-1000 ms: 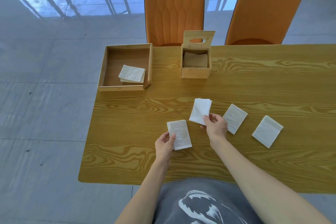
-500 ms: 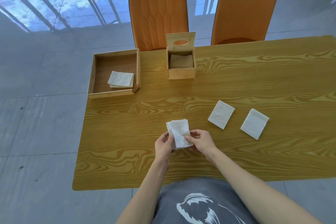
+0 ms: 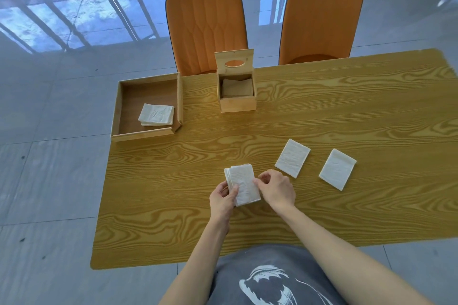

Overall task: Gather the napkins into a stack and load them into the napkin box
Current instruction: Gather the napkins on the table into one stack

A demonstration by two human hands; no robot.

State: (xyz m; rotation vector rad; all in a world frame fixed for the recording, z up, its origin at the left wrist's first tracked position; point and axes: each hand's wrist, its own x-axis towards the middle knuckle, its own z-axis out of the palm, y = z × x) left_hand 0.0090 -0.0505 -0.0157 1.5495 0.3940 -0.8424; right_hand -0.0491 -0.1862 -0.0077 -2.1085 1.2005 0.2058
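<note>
A small stack of white napkins (image 3: 243, 184) lies on the wooden table (image 3: 322, 116) near its front edge. My left hand (image 3: 223, 198) grips the stack's left edge and my right hand (image 3: 276, 188) pinches its right edge. Two single napkins lie flat to the right, one (image 3: 292, 161) close by and one (image 3: 337, 169) further out. The wooden napkin box (image 3: 236, 93) stands at the back with its lid tipped up, napkins inside.
A shallow wooden tray (image 3: 148, 134) at the table's back left corner holds a few more napkins (image 3: 156, 114). Two orange chairs (image 3: 205, 25) stand behind the table. The table's left edge drops to a tiled floor.
My right hand brought its napkin onto the one in my left hand, making one stack. Both hands now hold the stack's edges. The view has shifted slightly.
</note>
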